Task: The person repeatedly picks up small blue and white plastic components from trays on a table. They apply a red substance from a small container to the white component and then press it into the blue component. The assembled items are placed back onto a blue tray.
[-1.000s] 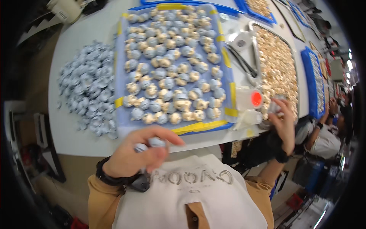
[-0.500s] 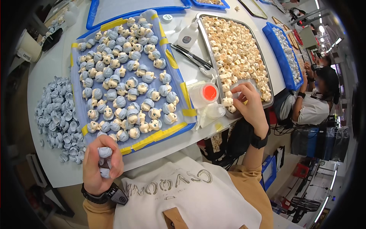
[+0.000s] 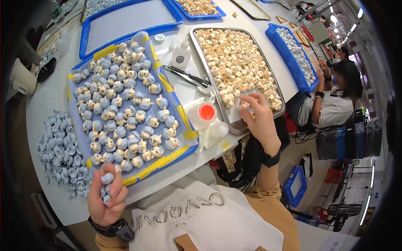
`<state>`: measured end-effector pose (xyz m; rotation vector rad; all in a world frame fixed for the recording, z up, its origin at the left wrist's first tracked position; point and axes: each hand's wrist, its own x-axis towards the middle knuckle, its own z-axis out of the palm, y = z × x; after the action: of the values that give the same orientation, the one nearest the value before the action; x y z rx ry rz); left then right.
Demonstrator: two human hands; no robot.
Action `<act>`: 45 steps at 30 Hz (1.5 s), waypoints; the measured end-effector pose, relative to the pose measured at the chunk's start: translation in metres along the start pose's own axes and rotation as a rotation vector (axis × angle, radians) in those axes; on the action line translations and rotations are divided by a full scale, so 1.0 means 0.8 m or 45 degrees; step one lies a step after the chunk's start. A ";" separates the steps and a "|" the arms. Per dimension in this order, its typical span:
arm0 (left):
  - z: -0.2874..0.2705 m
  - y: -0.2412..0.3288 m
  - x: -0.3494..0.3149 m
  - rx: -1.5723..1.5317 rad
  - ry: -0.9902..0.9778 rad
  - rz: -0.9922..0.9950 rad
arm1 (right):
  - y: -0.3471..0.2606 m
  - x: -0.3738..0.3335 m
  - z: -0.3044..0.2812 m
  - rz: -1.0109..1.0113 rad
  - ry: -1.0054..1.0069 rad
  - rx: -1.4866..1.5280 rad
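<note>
My left hand (image 3: 109, 212) is closed around several pale blue doll hair pieces (image 3: 107, 178), at the near left corner of a blue tray (image 3: 182, 152). Rows of cream doll heads with blue hair (image 3: 120, 132) lie on that tray's lined, yellow-taped bed. Left of it is a heap of loose blue hair pieces (image 3: 60, 146). My right hand (image 3: 264, 127) is over the near end of a metal tray (image 3: 206, 63) filled with bare cream doll heads (image 3: 230, 58). Its fingertips pinch a small cream doll head (image 3: 250, 109), mostly hidden by the fingers.
Between the trays are a jar with red-orange contents (image 3: 207, 112), a small translucent cup (image 3: 218, 129), black tweezers (image 3: 188, 75) and a white squeeze bottle (image 3: 181, 54). Further off are a lined blue tray (image 3: 125, 26) and another blue tray (image 3: 289, 56). A co-worker (image 3: 335, 98) sits at right.
The view has shifted, so the trays appear further left and lower. My right hand has lifted slightly from the heads at the metal tray's near edge. My left hand still grips the blue pieces.
</note>
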<state>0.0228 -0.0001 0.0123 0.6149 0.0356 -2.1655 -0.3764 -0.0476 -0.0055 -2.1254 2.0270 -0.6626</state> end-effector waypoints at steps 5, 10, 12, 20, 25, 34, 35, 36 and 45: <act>0.000 -0.004 0.002 0.402 -0.078 0.104 | -0.006 0.047 -0.018 -0.240 0.142 -0.245; -0.001 -0.003 -0.007 0.553 -0.068 0.174 | 0.001 0.074 0.017 -0.417 -0.145 -0.342; -0.007 0.000 -0.014 0.599 -0.065 0.221 | 0.009 0.061 0.011 -0.357 -0.258 -0.401; -0.004 -0.004 -0.015 0.650 0.102 0.316 | 0.043 0.045 -0.043 -0.126 -0.332 0.063; 0.000 -0.003 -0.013 0.923 0.075 0.423 | 0.132 0.103 -0.053 0.058 -0.079 -0.220; -0.013 -0.004 -0.019 0.910 0.062 0.363 | 0.119 0.087 -0.042 0.008 -0.199 -0.123; -0.011 -0.006 -0.018 0.927 0.048 0.377 | 0.122 0.082 -0.041 -0.020 -0.147 -0.093; -0.008 -0.007 -0.017 0.943 0.038 0.399 | 0.121 0.078 -0.043 -0.008 -0.055 -0.087; 0.009 -0.020 -0.014 1.228 -0.133 0.226 | -0.122 -0.023 -0.053 -0.765 0.055 0.553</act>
<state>0.0133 0.0167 0.0205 0.9736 -1.1244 -1.9444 -0.3036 -0.0123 0.0661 -2.4242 1.0850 -1.1066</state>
